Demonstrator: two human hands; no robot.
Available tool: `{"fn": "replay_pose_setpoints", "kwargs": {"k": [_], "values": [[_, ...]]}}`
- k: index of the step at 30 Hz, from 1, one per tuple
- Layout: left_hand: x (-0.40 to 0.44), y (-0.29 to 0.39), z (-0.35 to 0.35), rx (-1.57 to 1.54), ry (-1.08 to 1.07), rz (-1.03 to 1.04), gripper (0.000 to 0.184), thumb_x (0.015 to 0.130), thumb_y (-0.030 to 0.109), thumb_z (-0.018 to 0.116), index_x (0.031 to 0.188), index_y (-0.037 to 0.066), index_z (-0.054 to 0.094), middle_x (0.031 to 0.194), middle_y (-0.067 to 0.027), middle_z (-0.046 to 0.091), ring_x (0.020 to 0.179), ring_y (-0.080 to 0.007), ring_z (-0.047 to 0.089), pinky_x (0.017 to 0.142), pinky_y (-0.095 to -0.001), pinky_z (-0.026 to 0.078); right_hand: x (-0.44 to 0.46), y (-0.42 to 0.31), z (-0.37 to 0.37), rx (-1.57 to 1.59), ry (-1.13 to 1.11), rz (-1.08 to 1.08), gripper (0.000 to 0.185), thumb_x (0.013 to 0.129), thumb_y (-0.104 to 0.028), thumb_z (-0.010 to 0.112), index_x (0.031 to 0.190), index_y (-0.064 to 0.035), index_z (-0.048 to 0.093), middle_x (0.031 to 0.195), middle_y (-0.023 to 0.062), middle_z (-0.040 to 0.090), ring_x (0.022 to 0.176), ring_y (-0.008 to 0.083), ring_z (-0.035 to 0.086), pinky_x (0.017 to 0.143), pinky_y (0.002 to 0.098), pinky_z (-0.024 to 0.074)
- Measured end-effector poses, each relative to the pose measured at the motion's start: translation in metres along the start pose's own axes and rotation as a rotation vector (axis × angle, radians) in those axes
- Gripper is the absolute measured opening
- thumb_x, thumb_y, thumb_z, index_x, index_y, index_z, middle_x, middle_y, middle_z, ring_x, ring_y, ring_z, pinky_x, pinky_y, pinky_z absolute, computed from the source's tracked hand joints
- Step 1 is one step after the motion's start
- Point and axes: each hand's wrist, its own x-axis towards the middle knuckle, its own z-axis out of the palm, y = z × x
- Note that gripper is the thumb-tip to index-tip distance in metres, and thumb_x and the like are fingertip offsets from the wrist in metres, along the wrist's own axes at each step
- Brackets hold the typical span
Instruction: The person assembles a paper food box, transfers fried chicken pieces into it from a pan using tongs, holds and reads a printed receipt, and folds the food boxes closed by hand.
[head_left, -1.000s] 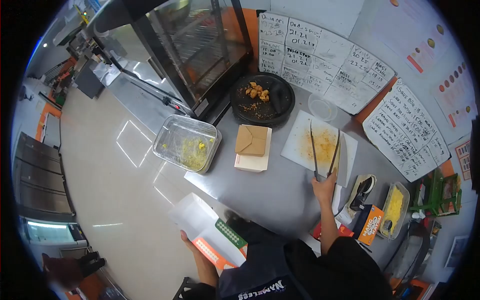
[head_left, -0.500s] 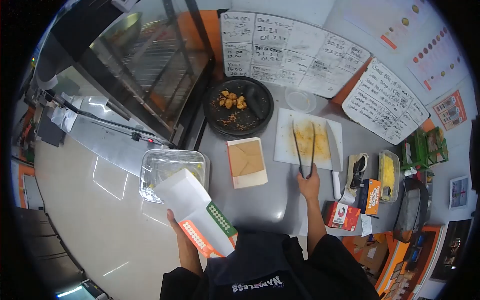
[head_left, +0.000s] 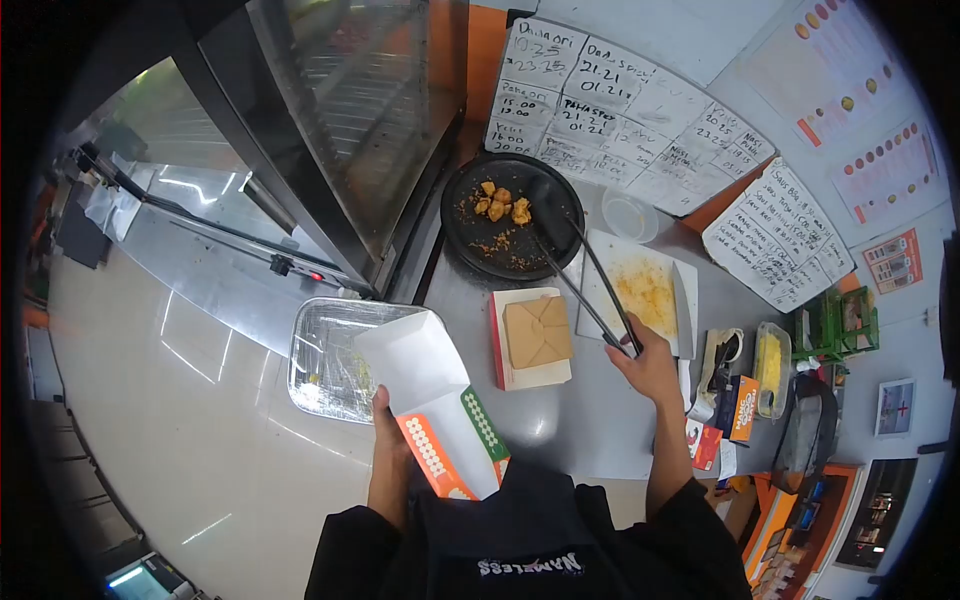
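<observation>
My left hand [head_left: 388, 425] grips the side of an open paper box [head_left: 455, 425], white inside with orange and green patterned sides, held near my body. My right hand [head_left: 645, 365] is closed on the handle end of long dark tongs [head_left: 598, 285]. The tongs' tips are apart and reach over the right side of a round black mortar [head_left: 480, 245], which holds several browned food pieces [head_left: 503, 203] and crumbs. A pestle lies in it at the right. Below the tongs, a brown folded box [head_left: 538, 332] rests on a white and red one.
A stained white cutting board [head_left: 640, 290] carries a knife [head_left: 684, 310]. At the left are a plastic-covered tray [head_left: 330, 365] and a glass cabinet [head_left: 350, 110]. A tape dispenser, an orange box [head_left: 741, 405], a tub of yellow shreds [head_left: 770, 368] and green baskets [head_left: 835, 322] stand at the right.
My right hand has lifted the tongs off the cutting board and swung their tips left to the mortar. My left hand still holds the paper box, and the view has shifted.
</observation>
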Motion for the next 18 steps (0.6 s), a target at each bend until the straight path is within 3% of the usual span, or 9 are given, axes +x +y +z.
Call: {"fn": "replay_pose_setpoints", "kwargs": {"k": [3, 12, 18], "values": [[0.009, 0.004, 0.002, 0.016, -0.055, -0.028, 0.085, 0.073, 0.055, 0.072, 0.133, 0.001, 0.044, 0.123, -0.0166, 0.057, 0.11, -0.0313, 0.06, 0.093, -0.0458, 0.051, 0.032, -0.02, 0.003, -0.101, -0.136, 0.046, 0.063, 0.074, -0.025, 0.073, 0.125, 0.007, 0.053, 0.09, 0.0225, 0.064, 0.084, 0.0337, 0.064, 0.072, 0.0391, 0.0489], [0.018, 0.0, -0.02, -0.044, -0.062, -0.054, 0.086, 0.074, 0.054, 0.073, 0.134, 0.001, 0.042, 0.124, -0.0169, 0.057, 0.111, -0.0324, 0.059, 0.093, -0.0464, 0.051, 0.049, -0.072, 0.015, -0.061, -0.218, 0.155, 0.062, 0.073, -0.026, 0.071, 0.119, 0.0113, 0.053, 0.064, 0.0208, 0.061, 0.063, 0.0353, 0.065, 0.06, 0.0403, 0.05], [0.024, -0.002, -0.029, -0.049, -0.036, -0.079, 0.087, 0.074, 0.056, 0.073, 0.134, 0.0, 0.043, 0.124, -0.0168, 0.057, 0.11, -0.0323, 0.06, 0.093, -0.0461, 0.051, 0.047, -0.071, 0.027, -0.041, -0.257, 0.226, 0.06, 0.077, -0.029, 0.071, 0.116, 0.0125, 0.054, 0.067, 0.0211, 0.06, 0.066, 0.0343, 0.064, 0.062, 0.0393, 0.0493]]}}
